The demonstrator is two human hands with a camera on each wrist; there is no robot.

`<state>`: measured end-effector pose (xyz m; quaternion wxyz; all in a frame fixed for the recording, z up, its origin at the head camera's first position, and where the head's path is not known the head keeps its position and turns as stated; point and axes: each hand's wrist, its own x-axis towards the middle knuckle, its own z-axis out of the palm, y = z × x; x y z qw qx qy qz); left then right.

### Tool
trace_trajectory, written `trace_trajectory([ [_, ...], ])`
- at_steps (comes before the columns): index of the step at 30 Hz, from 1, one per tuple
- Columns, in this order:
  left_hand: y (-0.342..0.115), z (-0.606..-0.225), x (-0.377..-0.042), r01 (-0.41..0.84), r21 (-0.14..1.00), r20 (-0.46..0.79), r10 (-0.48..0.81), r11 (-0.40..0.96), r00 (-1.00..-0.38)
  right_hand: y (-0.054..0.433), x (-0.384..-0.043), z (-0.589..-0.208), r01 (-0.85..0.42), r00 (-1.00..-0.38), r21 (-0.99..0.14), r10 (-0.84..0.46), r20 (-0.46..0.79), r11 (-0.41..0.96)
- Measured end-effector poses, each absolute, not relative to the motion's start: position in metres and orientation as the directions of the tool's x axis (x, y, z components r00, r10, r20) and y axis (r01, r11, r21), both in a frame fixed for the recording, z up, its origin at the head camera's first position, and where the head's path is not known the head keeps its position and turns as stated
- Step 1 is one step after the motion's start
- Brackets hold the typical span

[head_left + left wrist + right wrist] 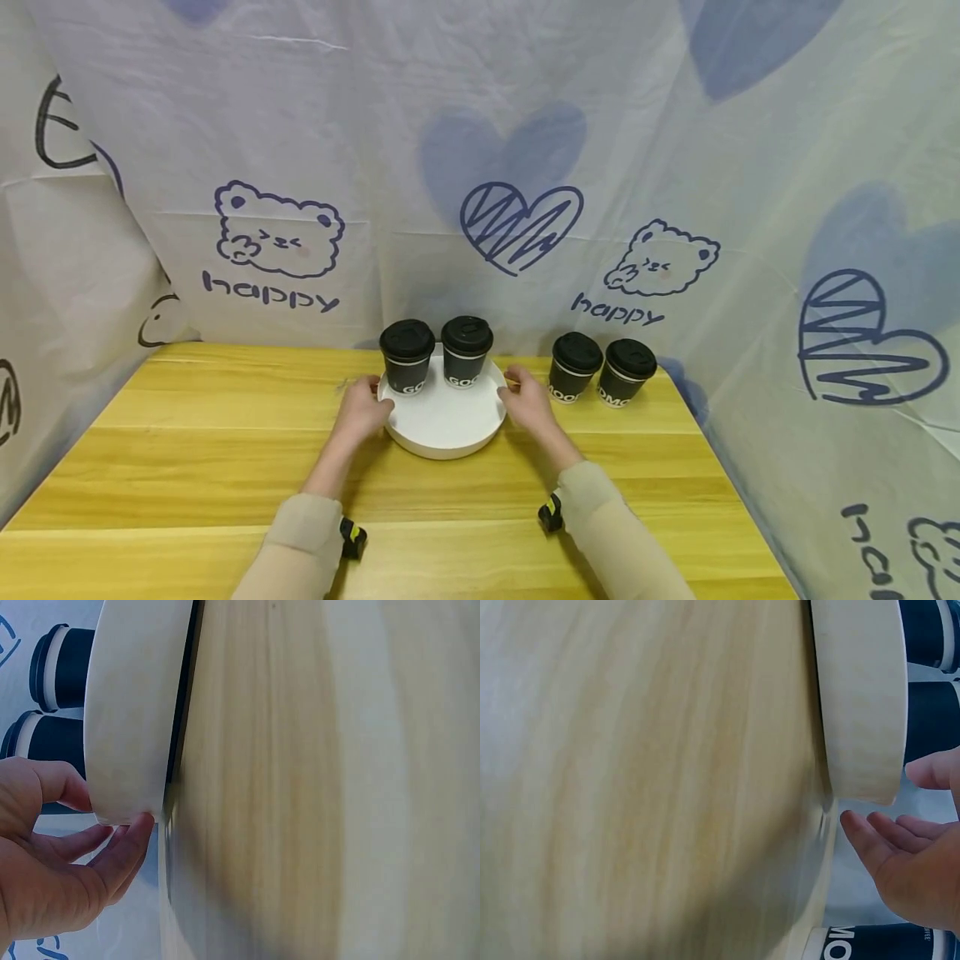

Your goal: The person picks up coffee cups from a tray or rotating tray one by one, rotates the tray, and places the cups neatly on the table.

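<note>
A round white tray [442,421] with a pale side wall rests on the wooden table. On its far half two dark paper cups with black lids, the left cup [406,358] and the right cup [466,354], stand upright. My left hand [365,410] pinches the tray's left edge, thumb at the rim and fingers against the side wall [135,727]. At the right edge is my right hand [527,402], its thumb by the rim. In the right wrist view, a small gap shows between its fingertips [853,823] and the tray wall.
Two more lidded dark cups, one nearer [574,368] and one farther right [626,372], stand on the table [225,467] right of my right hand. A printed white cloth [390,167] hangs behind the table and at both sides.
</note>
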<state>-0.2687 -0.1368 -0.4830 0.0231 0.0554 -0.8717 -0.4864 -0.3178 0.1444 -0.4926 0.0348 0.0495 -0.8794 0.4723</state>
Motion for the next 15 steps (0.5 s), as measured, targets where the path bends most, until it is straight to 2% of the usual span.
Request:
trace_trajectory([
  [15,-0.14,-0.486,-0.277,-0.102,0.859,-0.045,-0.125,0.502,-0.991,0.144,-0.314,-0.503,-0.111,-0.994,-0.794,-0.057,0.097,0.598],
])
